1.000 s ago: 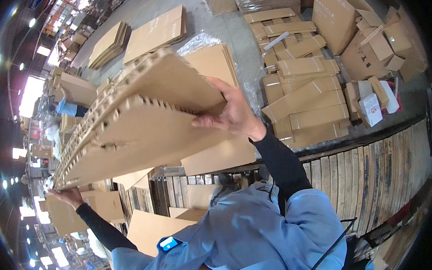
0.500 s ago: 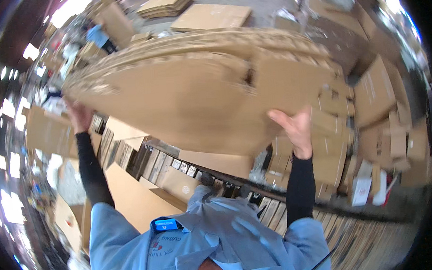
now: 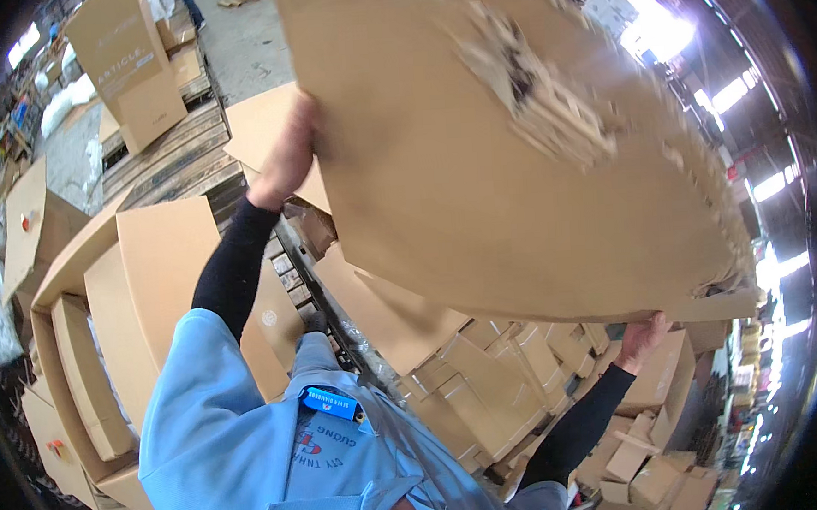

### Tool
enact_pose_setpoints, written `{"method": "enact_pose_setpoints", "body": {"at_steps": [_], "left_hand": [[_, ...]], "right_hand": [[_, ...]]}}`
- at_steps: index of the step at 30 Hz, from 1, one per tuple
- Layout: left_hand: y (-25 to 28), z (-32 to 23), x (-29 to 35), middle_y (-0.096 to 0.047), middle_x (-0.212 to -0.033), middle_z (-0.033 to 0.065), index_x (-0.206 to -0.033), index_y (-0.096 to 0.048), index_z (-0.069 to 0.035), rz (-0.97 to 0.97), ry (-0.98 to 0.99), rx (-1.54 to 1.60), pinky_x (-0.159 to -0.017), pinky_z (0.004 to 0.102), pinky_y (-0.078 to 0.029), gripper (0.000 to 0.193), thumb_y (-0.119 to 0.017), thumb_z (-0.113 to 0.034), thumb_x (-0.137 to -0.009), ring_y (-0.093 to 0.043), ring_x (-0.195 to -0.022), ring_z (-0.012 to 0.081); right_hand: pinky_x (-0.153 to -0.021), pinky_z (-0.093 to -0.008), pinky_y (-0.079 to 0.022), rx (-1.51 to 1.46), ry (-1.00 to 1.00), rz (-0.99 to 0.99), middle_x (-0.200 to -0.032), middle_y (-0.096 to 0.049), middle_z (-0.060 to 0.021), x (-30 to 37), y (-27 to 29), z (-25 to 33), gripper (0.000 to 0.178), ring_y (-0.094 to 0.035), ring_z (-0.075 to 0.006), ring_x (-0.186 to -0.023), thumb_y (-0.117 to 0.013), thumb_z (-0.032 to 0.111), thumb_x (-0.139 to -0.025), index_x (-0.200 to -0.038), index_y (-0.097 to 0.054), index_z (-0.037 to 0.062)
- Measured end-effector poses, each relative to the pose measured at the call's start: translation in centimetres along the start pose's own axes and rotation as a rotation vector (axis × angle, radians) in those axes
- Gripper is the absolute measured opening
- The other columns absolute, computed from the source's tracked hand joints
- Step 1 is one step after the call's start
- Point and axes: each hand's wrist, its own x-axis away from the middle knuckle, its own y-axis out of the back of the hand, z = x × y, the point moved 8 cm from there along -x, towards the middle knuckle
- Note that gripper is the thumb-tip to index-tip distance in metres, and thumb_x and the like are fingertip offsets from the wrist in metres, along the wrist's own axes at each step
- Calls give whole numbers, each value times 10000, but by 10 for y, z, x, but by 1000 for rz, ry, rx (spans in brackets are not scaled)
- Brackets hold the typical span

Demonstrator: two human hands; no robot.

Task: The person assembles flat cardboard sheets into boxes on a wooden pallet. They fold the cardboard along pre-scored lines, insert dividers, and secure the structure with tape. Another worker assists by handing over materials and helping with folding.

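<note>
A broad brown sheet of flattened cardboard [image 3: 442, 189], perhaps several layers thick, is held up in front of me and fills the upper middle and right. It is tilted, and its far edge looks ragged, with a torn patch of exposed corrugation. My left hand [image 3: 285, 158] is closed round its left edge; the fingertips are hidden behind the board. My right hand [image 3: 644, 340] grips the lower right edge from beneath, its fingers partly hidden. Below the board lie flattened cartons [image 3: 503, 388] and a plain cardboard sheet [image 3: 384, 316].
At my left stands an open carton [image 3: 164, 268] with cardboard inside. A tall printed carton [image 3: 126, 71] is beside wooden pallets [image 3: 177, 161]. A metal rail [image 3: 343, 318] runs past my feet. Loose box pieces [image 3: 636, 451] lie at the lower right. Part of another person [image 3: 190, 6] shows far off.
The cardboard has swung up and to the right and is now steeply tilted. My left hand has come inward, and my right hand has moved right and lower. The view has turned too.
</note>
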Motion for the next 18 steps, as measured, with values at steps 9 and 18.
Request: {"method": "enact_pose_setpoints", "body": {"at_steps": [9,18], "left_hand": [[-57,19,43,-480,-1168,281,-1239,-393,111,-40,-39,-348,-967,461,-380,832,-517,-628,-879,-480,-1122,399],[-43,9,61,-400,-1391,261,-1471,-259,-85,-31,-508,-418,-1023,477,-361,906,-707,-495,-799,-422,-1257,418]], "right_hand": [[-1129,-429,-268,44,-196,-181,-1443,-423,-80,-59,4,-41,647,-382,-247,-1337,-412,541,-975,-1441,-361,94],[-1123,-435,-271,63,-263,-105,-1432,-441,-71,-82,-18,-24,670,-418,-249,-1308,-497,564,-935,-1436,-383,133]]}}
